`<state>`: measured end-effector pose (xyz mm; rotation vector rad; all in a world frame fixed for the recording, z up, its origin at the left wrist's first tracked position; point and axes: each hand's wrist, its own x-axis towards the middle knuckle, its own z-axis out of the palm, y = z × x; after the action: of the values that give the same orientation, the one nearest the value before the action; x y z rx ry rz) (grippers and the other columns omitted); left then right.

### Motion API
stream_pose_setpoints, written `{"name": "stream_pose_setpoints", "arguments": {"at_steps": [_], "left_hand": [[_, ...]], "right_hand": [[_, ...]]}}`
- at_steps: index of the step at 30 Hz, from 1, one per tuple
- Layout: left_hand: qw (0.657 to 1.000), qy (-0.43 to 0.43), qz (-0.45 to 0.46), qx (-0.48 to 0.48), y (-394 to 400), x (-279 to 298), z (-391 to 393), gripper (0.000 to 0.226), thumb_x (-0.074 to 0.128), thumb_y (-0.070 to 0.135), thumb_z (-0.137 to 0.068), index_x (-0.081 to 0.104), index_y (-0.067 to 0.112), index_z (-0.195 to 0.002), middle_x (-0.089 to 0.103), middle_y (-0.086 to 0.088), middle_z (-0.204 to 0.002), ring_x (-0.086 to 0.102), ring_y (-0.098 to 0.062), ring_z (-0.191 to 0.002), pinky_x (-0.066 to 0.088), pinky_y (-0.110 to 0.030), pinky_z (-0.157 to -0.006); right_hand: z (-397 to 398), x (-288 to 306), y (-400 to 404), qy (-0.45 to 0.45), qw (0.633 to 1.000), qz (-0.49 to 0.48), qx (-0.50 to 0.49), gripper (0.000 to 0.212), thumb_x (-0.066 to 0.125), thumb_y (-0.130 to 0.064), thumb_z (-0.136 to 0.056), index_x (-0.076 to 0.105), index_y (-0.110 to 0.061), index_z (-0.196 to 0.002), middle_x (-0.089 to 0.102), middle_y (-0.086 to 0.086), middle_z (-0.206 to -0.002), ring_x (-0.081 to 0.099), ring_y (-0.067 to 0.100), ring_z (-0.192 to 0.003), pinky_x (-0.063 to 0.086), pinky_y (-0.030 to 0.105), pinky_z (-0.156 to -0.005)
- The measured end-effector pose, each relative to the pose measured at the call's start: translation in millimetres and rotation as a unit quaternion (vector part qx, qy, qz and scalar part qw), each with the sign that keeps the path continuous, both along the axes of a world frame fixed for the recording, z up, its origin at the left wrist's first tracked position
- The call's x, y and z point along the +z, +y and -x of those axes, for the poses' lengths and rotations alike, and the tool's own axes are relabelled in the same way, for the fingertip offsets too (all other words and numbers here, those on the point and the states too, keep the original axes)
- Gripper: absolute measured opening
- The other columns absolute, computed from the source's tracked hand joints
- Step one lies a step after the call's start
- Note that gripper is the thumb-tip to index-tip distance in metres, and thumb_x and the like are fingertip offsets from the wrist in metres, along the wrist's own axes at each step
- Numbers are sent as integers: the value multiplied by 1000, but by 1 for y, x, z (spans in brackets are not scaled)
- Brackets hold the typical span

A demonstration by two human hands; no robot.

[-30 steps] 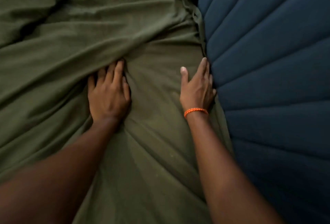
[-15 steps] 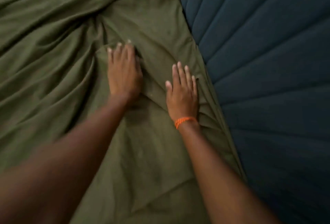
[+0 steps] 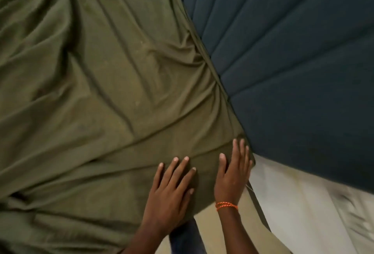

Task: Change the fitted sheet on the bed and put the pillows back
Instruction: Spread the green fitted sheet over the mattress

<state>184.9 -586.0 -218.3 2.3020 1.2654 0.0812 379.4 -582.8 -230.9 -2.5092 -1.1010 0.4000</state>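
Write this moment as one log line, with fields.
step: smoothing sheet | left hand: flat on sheet | right hand: flat at corner by headboard | pillows: not in view

The olive-green fitted sheet (image 3: 97, 95) is soft, matt cloth, creased into long folds and dotted with a few pale flecks of lint. Beside it, the dark blue headboard (image 3: 303, 55) is upholstered in a matt woven fabric, padded and stitched into smooth channels. A braided orange cord bracelet (image 3: 226, 206) circles one wrist, and the pale surface (image 3: 299, 209) at lower right has a faint sheen.
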Motion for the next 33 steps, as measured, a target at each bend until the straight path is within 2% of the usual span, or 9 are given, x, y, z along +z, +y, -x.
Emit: {"name": "stream_pose_setpoints", "arguments": {"at_steps": [3,5,13,20,25,27,28,31,33], "left_hand": [[999,21,-27,-7,-31,0,4,57,63,52,-99,58,25,-149,43,1,-164,44,-25,-149,35,-54,-120],[997,47,-57,12,-45,-1,2,54,68,52,-96,65,20,-138,57,-6,-150,56,-31,-133,41,-54,-112],[994,73,-77,-10,-69,10,-19,31,74,19,-88,61,21,-116,60,0,-110,53,-28,-97,42,-46,-81],[997,65,-45,-13,-111,19,-41,20,70,18,-91,59,23,-107,58,2,-100,54,-24,-89,39,-40,-77],[971,38,91,218,-116,17,-53,17,57,15,-98,71,23,-103,68,4,-96,64,-24,-86,45,-38,-69],[873,-87,217,428,-118,19,-62,25,50,20,-104,75,20,-104,74,5,-89,69,-22,-80,50,-35,-66],[760,-181,300,548,-115,18,-62,28,47,17,-104,75,14,-106,76,1,-88,72,-24,-77,53,-33,-65],[257,-464,408,743,-112,1,-48,34,36,12,-110,63,-2,-125,72,-19,-114,72,-32,-98,60,-36,-80],[59,-535,349,767,-106,-10,-30,41,35,21,-111,59,4,-139,63,-21,-138,62,-34,-124,50,-42,-108]], "right_hand": [[5,-5,-37,147,952,-67,-262,86,69,-54,-94,26,-18,-159,36,9,-161,40,26,-147,41,47,-117],[7,-8,-46,251,899,-77,-351,69,68,-56,-94,49,-8,-140,62,8,-128,61,31,-122,53,42,-98],[-19,-5,-75,127,968,-126,-175,41,61,-29,-103,55,-11,-66,49,1,-59,37,15,-58,28,35,-56],[-20,8,-86,87,959,-118,-242,35,60,-32,-104,63,-11,-76,62,11,-69,50,26,-63,18,36,-57],[8,-20,-89,355,898,-31,-259,24,54,-36,-97,66,-29,-116,69,7,-109,71,29,-91,63,58,-68],[22,-18,-103,372,896,-43,-238,16,53,-40,-95,66,-36,-102,72,10,-109,72,27,-90,63,56,-68],[30,-14,-108,392,888,-55,-233,13,54,-34,-99,65,-33,-104,71,14,-111,73,28,-90,64,53,-66],[58,-10,-118,552,790,-71,-257,28,51,-26,-108,56,-15,-133,66,11,-124,70,32,-109,64,48,-74],[74,-13,-116,645,692,-75,-315,41,50,-39,-108,49,-23,-146,62,3,-137,64,29,-124,58,53,-93]]}}
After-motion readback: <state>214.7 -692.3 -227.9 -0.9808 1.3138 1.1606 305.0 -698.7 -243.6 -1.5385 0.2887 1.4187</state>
